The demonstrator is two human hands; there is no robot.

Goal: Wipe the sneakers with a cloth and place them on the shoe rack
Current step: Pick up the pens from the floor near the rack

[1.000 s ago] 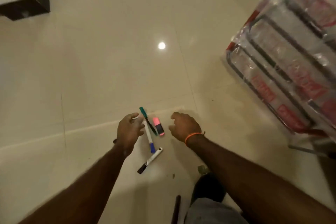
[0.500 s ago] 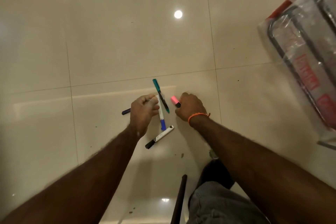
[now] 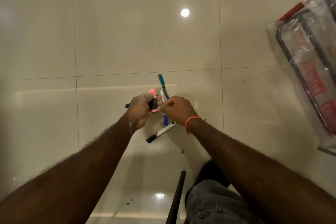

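We see our left hand (image 3: 141, 110) grasping a stubby pink-and-black highlighter (image 3: 153, 101) above the glossy cream floor tiles (image 3: 127, 42), our right hand (image 3: 177, 109) clenched beside it, sneakers nowhere visible.

Your left hand (image 3: 141, 109) grips a pink highlighter (image 3: 153, 101) with a black band, its ends poking out above and below your fingers. Your right hand (image 3: 177, 110), orange band (image 3: 192, 121) at the wrist, is curled just beside it, touching the left fingertips. Beneath them on the tiled floor (image 3: 127, 42) lie a teal pen (image 3: 162, 83), a blue-capped marker (image 3: 165, 119) and a white marker with a black cap (image 3: 161, 132). A plastic-wrapped metal rack (image 3: 309, 63) lies toward the floor's right edge.
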